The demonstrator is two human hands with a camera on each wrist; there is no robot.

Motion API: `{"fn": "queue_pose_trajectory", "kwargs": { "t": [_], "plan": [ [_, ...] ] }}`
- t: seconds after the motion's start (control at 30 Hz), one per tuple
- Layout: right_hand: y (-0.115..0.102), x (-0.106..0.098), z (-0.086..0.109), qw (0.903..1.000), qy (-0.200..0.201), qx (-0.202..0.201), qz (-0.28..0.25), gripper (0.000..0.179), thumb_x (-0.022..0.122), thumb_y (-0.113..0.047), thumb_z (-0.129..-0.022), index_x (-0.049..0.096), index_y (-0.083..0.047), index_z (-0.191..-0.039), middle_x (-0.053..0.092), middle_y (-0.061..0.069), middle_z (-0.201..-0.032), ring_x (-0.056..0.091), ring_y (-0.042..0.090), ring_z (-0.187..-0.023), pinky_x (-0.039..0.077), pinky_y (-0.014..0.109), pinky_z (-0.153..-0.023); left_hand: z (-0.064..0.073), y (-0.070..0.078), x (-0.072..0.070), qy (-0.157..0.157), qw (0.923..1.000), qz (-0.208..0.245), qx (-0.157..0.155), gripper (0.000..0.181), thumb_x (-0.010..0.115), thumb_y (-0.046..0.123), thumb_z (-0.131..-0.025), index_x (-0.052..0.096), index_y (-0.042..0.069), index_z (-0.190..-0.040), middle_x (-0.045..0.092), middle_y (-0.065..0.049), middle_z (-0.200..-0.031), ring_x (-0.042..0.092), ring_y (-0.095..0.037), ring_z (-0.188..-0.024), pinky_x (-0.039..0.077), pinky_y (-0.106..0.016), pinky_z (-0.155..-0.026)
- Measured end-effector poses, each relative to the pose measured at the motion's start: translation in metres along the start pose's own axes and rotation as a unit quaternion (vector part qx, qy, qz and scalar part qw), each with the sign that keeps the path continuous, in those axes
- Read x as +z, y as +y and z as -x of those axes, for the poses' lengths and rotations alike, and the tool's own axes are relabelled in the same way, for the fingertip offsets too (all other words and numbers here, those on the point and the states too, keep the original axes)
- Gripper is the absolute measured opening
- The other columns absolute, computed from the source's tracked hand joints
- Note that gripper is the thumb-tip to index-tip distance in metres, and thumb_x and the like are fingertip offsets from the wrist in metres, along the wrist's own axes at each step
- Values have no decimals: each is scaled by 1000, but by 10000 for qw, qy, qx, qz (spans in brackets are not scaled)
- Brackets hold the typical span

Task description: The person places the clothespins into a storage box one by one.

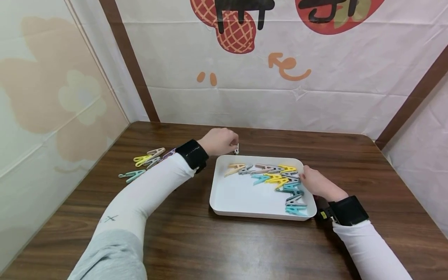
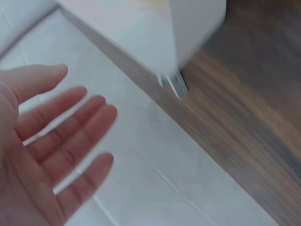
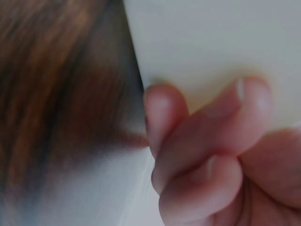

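Observation:
A white tray [image 1: 252, 200] holds several clothespins [image 1: 276, 179] in yellow, blue, grey and beige, gathered along its back and right side. My left hand [image 1: 219, 142] hovers beyond the tray's back left corner, near a pale clothespin [image 1: 237, 149] that lies on the table behind the rim. In the left wrist view, the left hand [image 2: 61, 141] has its fingers spread loosely with nothing between them, and that grey-white clothespin [image 2: 178, 84] sits apart from it. My right hand [image 1: 320, 182] grips the tray's right edge; in the right wrist view its fingers [image 3: 211, 127] are curled against the tray wall.
More clothespins [image 1: 141, 160] in yellow, green, grey and beige lie on the brown wooden table [image 1: 175, 241] left of the tray, and a purple one [image 1: 169, 154] is partly hidden by my left arm. A printed cloth [image 1: 252, 105] hangs behind the table.

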State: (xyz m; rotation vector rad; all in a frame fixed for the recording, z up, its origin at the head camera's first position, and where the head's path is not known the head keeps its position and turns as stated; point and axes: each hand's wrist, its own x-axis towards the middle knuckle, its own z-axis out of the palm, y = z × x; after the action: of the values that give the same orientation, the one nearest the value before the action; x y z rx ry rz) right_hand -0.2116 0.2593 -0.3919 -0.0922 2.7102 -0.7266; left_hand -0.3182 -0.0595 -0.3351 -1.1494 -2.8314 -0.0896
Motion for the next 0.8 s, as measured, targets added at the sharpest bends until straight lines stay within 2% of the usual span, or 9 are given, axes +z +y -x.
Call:
{"fn": "queue_pose_trajectory", "kwargs": {
  "t": [0.1, 0.2, 0.3, 0.43, 0.5, 0.7, 0.8],
  "plan": [
    [1, -1, 0, 10000, 18, -43, 38, 45, 33, -14, -105, 23, 18, -136, 50, 26, -105, 52, 22, -63, 45, 34, -50, -12, -10, 1, -264, 9995, 117, -130, 19, 63, 12, -94, 68, 10, -112, 67, -4, -103, 61, -19, -91, 49, -34, -79],
    [2, -1, 1, 10000, 31, -83, 24, 45, 33, -13, -105, 24, 18, -136, 50, 26, -105, 52, 22, -65, 44, 34, -50, -24, -16, 9, -756, 9964, 159, -337, 39, 62, 3, -91, 60, 10, -129, 61, -7, -123, 58, -23, -109, 47, -36, -87],
    [2, 0, 2, 9999, 36, -135, 14, 42, 34, -12, -105, 26, 18, -133, 50, 25, -102, 52, 22, -66, 44, 34, -51, -35, -20, 20, -1303, 9894, 202, -606, 61, 67, 1, -86, 48, 13, -143, 52, -8, -138, 53, -24, -117, 45, -34, -84],
    [1, 0, 2, 9999, 64, -131, 22, 42, 34, -13, -105, 26, 17, -133, 50, 23, -101, 53, 22, -67, 44, 34, -50, -47, -22, 29, -1694, 9821, 153, -813, 77, 74, 2, -81, 40, 16, -148, 47, -8, -143, 52, -23, -116, 43, -32, -75],
    [1, 1, 3, 9999, 69, -98, 10, 42, 33, -13, -105, 26, 17, -134, 51, 24, -102, 53, 22, -67, 44, 34, -50, -52, -21, 33, -1808, 9801, 102, -812, 79, 75, 1, -80, 39, 17, -149, 46, -8, -144, 50, -23, -120, 44, -31, -76],
    [1, 1, 4, 9999, 39, -98, 17, 43, 34, -13, -105, 25, 18, -134, 50, 24, -102, 53, 22, -67, 45, 34, -50, -57, -20, 38, -2136, 9744, 3, -707, 75, 73, 2, -83, 40, 16, -149, 45, -6, -146, 43, -25, -132, 44, -34, -92],
    [0, 0, 3, 9999, 56, -111, 30, 42, 34, -13, -105, 26, 18, -132, 50, 23, -99, 53, 22, -65, 44, 34, -49, -60, -23, 42, -2107, 9746, 27, -755, 69, 70, 0, -83, 45, 15, -145, 52, -6, -140, 50, -24, -124, 46, -31, -86]
  ]
}}
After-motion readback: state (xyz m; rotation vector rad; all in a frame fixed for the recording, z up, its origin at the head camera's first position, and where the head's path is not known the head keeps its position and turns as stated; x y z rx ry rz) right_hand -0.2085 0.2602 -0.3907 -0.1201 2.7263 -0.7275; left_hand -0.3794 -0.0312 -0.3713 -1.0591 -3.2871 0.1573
